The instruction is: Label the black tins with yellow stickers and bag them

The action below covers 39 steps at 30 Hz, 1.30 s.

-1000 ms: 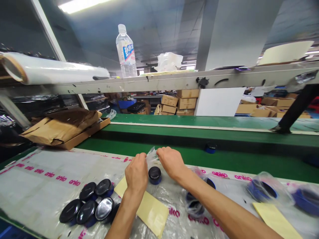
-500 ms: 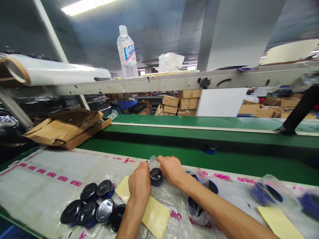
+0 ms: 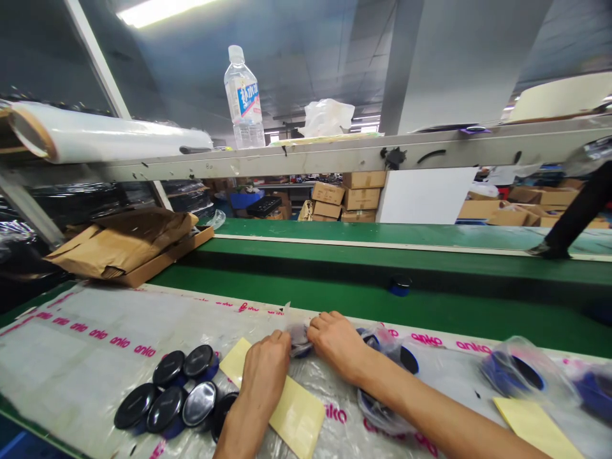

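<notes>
Between my hands a small round blue container with a black top [image 3: 300,350] stands on the plastic-covered work surface, with a clear plastic bag [image 3: 298,333] over its top. My left hand [image 3: 265,364] is closed, its fingertips pinching the bag's left side. On the other side my right hand [image 3: 337,343] pinches the bag too, fingers curled. Left of my left hand, several blue containers with shiny black tops [image 3: 167,408] sit in a cluster. Partly behind my right forearm are bagged blue containers [image 3: 377,405]. A yellow paper sheet [image 3: 299,417] lies beneath my left wrist.
A lone blue container [image 3: 400,285] sits on the green belt [image 3: 287,284] beyond the work surface. More bagged containers [image 3: 514,373] and a yellow sheet [image 3: 535,424] lie at right. At left rests a cardboard tray with brown paper [image 3: 129,245]. A shelf beam [image 3: 296,156] crosses above, carrying a bottle [image 3: 245,102].
Both hands have come lower and slightly nearer, and the bag now covers the black top that showed bare before. The lone container on the green belt has shifted slightly left.
</notes>
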### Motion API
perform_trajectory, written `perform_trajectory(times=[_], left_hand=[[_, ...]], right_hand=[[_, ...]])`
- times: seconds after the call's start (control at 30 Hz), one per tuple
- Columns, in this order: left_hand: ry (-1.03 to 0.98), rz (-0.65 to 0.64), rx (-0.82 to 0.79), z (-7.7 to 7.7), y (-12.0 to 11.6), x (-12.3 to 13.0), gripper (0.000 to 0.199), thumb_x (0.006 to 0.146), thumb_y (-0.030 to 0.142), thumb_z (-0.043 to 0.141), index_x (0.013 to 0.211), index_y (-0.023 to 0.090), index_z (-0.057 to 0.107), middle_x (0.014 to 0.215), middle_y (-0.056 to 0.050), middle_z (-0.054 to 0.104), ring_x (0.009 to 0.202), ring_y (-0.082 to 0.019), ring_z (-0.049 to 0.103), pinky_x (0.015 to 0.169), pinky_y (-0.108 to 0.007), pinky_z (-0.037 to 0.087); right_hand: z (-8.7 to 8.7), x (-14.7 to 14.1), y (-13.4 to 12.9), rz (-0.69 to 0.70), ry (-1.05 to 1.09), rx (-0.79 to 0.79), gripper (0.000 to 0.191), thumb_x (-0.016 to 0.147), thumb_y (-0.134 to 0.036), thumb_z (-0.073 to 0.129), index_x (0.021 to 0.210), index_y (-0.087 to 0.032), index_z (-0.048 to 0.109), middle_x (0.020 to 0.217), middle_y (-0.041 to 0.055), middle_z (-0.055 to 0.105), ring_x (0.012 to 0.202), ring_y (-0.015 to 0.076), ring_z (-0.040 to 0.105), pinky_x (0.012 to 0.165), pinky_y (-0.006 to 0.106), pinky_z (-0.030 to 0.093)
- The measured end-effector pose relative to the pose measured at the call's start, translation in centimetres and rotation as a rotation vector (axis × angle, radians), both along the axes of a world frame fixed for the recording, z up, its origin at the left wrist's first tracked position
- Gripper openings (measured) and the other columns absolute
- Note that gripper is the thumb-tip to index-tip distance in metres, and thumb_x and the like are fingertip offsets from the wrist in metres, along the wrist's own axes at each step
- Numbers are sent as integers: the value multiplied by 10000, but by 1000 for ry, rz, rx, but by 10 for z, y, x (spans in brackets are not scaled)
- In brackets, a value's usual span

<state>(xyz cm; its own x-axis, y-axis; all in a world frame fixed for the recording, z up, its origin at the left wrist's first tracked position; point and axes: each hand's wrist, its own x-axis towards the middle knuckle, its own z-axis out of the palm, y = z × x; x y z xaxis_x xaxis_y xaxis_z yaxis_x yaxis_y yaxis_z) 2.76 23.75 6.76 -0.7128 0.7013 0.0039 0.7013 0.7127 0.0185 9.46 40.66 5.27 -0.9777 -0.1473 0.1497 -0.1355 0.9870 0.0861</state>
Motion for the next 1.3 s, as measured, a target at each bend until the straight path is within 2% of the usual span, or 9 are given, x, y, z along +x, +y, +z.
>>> perform_trajectory(times=[0.27,0.57,0.73,0.93,1.07,1.3], left_hand=[[47,-103,-74,-11,0,2,329,928,29,372,985,189,654,1013,-76,686,966,-277,667,807,-392,503],[40,-68,-77,-16,3,3,352,919,11,363,980,159,676,1064,-114,686,1035,-309,664,857,-440,536],[19,-3,-28,-18,6,5,357,912,-3,355,985,157,665,1041,-115,698,1042,-300,675,835,-405,519],[-52,60,92,-4,14,-12,244,989,133,364,1020,182,601,947,-73,733,899,-250,719,724,-331,463],[-65,66,137,0,18,-31,168,962,155,430,1039,182,578,929,-80,741,899,-253,719,706,-315,417],[-97,29,207,-14,12,-44,146,923,135,459,970,199,582,911,-68,730,873,-234,698,700,-299,373]], right_hand=[[-12,0,-3,84,-32,70,127,928,-141,628,836,-151,715,935,119,684,949,290,575,842,433,423],[-24,-6,-8,89,-98,81,98,869,-128,634,878,-112,730,917,166,698,958,333,582,873,483,444],[-16,-4,-10,44,-110,17,134,880,-113,597,923,-113,724,945,158,714,976,314,602,844,411,459],[8,-16,-7,-106,-116,-105,207,948,-189,528,978,-99,711,987,156,736,918,259,671,819,333,479],[18,-30,-1,-179,-142,-163,227,1018,-266,517,995,-123,693,977,94,733,905,223,686,826,358,517],[14,-32,10,-148,-129,-229,188,960,-293,648,1048,-129,675,1019,71,705,1017,234,652,908,405,514]])
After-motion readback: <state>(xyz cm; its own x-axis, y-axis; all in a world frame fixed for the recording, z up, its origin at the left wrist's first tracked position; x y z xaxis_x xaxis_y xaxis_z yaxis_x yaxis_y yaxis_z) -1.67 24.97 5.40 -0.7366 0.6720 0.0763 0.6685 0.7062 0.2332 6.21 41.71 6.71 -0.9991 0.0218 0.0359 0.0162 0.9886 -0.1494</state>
